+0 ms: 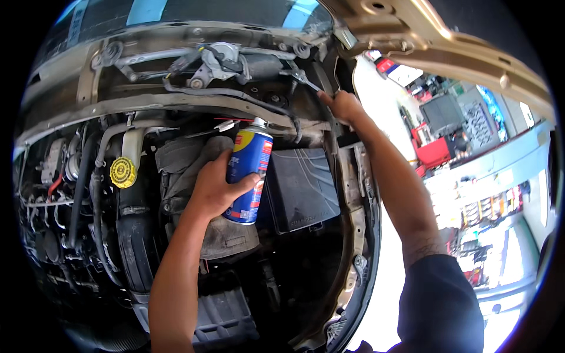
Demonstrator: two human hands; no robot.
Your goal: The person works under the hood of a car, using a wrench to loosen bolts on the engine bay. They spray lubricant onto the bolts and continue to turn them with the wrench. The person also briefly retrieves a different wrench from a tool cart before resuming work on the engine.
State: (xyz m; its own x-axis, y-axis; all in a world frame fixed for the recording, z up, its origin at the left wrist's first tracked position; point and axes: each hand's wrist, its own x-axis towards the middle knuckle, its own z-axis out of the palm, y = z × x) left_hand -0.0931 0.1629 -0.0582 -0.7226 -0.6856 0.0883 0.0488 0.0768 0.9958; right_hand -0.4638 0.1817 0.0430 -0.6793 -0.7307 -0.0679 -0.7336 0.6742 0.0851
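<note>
My left hand (215,189) grips a blue and yellow spray can (247,154) with a thin red straw (231,119) at its nozzle. The can is upright in the picture, over the engine bay beside a black box (300,188). Higher up, my right hand (342,107) is closed on a metal wrench (312,83), whose far end is at the right side of the wiper motor and linkage (262,67). Whether that end is seated on a fastener, I cannot tell.
A yellow cap (122,172), hoses and engine parts fill the left. The raised gold hood (456,44) spans the upper right above the fender edge (353,223). Beyond it are a red tool case (434,154), other tools and shelving (488,206).
</note>
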